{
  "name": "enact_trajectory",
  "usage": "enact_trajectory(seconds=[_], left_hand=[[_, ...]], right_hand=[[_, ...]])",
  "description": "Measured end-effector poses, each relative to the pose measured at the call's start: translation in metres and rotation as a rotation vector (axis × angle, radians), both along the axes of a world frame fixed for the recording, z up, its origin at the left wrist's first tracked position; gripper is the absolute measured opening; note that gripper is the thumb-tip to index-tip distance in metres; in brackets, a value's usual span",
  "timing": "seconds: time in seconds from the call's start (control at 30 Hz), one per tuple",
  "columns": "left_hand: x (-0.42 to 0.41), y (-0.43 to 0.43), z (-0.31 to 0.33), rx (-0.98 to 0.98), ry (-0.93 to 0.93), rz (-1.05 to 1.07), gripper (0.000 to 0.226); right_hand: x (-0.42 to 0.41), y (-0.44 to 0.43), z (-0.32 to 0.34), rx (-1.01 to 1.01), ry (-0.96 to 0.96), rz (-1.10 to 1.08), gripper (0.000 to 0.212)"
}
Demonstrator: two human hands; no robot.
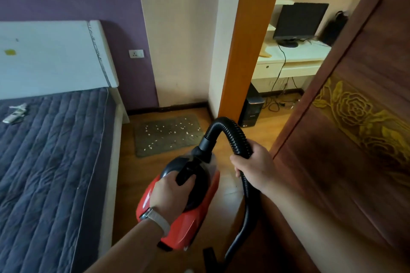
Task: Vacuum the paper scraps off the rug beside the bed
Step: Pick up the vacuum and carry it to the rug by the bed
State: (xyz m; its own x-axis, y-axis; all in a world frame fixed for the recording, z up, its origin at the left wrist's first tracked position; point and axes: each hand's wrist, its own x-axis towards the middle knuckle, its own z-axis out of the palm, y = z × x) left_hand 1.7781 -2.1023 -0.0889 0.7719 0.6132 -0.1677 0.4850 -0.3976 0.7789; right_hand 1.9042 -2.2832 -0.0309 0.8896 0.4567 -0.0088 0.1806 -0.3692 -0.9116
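Observation:
A small grey rug (177,139) lies on the wooden floor beside the bed (48,162), near the far wall. Several white paper scraps (165,132) are scattered over it. I carry a red and black handheld vacuum (190,217) above the floor, short of the rug. My left hand (172,193) grips its black top handle. My right hand (253,166) is closed around the black ribbed hose (224,124), which arches up from the vacuum's front and drops down past my wrist. The black nozzle end (209,257) hangs near the bottom edge.
A dark carved wooden door (355,139) stands close on my right. An orange door frame (246,51) rises ahead, with a desk, a monitor (299,22) and a computer tower (251,108) beyond it. A wall socket (136,53) sits by the white headboard (55,57).

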Motion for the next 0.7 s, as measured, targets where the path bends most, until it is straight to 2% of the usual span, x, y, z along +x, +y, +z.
enact_trajectory(seconds=[0.37, 0.47, 0.6, 0.7], left_hand=[[0.101, 0.085, 0.016, 0.074, 0.040, 0.080, 0.029], [0.131, 0.101, 0.012, 0.107, 0.063, 0.121, 0.031], [0.167, 0.119, 0.004, 0.168, 0.138, 0.176, 0.033], [0.200, 0.135, -0.004, 0.135, 0.193, 0.261, 0.034]], right_hand=[[0.119, 0.100, -0.007, 0.012, -0.013, 0.120, 0.012], [0.159, 0.122, -0.018, 0.007, 0.014, 0.153, 0.018], [0.213, 0.144, -0.029, -0.052, 0.004, 0.192, 0.022], [0.266, 0.164, -0.032, -0.135, -0.054, 0.207, 0.025]])
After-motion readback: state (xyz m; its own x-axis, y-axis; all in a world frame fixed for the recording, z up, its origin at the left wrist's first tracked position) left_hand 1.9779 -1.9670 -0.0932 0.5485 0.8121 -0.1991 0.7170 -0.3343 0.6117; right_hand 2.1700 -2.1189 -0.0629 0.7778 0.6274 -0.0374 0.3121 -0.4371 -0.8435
